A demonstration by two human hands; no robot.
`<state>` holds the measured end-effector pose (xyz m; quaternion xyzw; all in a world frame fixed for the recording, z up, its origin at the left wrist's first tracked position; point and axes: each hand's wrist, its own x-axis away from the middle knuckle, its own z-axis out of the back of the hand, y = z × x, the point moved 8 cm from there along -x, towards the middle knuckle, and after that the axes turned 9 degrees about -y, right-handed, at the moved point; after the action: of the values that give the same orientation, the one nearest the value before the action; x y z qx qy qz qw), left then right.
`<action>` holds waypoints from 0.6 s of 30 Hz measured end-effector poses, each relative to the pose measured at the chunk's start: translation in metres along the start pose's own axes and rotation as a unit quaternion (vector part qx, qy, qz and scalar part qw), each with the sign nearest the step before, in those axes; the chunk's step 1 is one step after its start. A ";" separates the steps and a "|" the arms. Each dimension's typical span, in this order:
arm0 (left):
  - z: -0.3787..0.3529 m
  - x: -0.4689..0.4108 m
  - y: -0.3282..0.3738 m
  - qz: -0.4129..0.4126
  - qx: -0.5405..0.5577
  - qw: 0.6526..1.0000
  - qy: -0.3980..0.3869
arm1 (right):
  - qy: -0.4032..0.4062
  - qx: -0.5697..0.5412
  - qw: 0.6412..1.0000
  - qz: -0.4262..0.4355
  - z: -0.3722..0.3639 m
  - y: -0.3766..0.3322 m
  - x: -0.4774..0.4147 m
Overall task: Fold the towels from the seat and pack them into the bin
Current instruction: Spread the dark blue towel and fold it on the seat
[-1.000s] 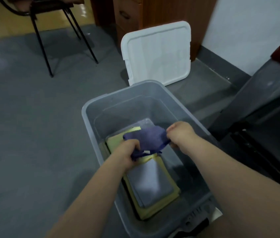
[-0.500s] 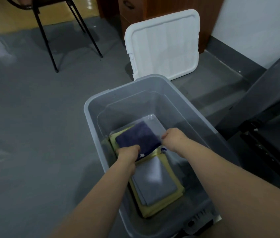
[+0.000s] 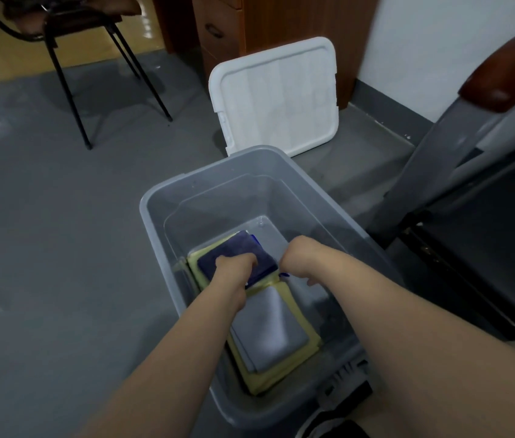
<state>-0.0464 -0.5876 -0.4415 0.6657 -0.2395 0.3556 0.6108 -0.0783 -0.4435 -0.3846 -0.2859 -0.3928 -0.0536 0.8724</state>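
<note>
Left hand (image 3: 235,263) now sits on top of the purple towel (image 3: 234,246) with fingers curled. Grip or just a press, can't tell. Half a second ago it held the near edge. A second ago the towel was bunched in the air between both hands; now it lies flat at the far end of the stack in the bin (image 3: 155,232), over the yellow towel (image 3: 281,379) and beside the grey towel (image 3: 269,327). Right hand (image 3: 297,257) is at the towel's right edge with its fingers hidden behind the knuckles, so its state is unclear. White tag (image 3: 246,283) at the near edge is too small to read.
</note>
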 end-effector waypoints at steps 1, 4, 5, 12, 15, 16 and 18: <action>-0.008 0.007 0.008 -0.020 -0.004 1.000 -0.007 | 0.023 -0.022 0.999 0.007 0.009 0.000 0.005; -0.041 0.036 0.037 -0.079 -0.017 0.994 -0.072 | 0.098 -0.101 0.990 0.032 0.041 0.001 0.022; -0.052 0.048 0.048 -0.099 -0.022 0.991 -0.086 | 0.125 -0.130 0.983 0.043 0.054 0.001 0.029; -0.155 0.127 0.110 -0.199 -0.074 0.962 -0.170 | 0.285 -0.232 0.926 0.088 0.147 0.034 0.118; -0.213 0.168 0.114 -0.234 -0.121 0.940 -0.216 | 0.334 -0.261 0.902 0.076 0.180 0.081 0.164; -0.236 0.176 0.113 -0.255 -0.133 0.928 -0.235 | 0.351 -0.280 0.891 0.071 0.189 0.101 0.180; -0.288 0.207 0.107 -0.286 -0.183 0.899 -0.277 | 0.395 -0.307 0.864 0.053 0.204 0.146 0.218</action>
<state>-0.0483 -0.2952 -0.2137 0.6538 -0.2593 -0.0832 0.7060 -0.0160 -0.1829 -0.1873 -0.5148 0.0364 -0.2333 0.8242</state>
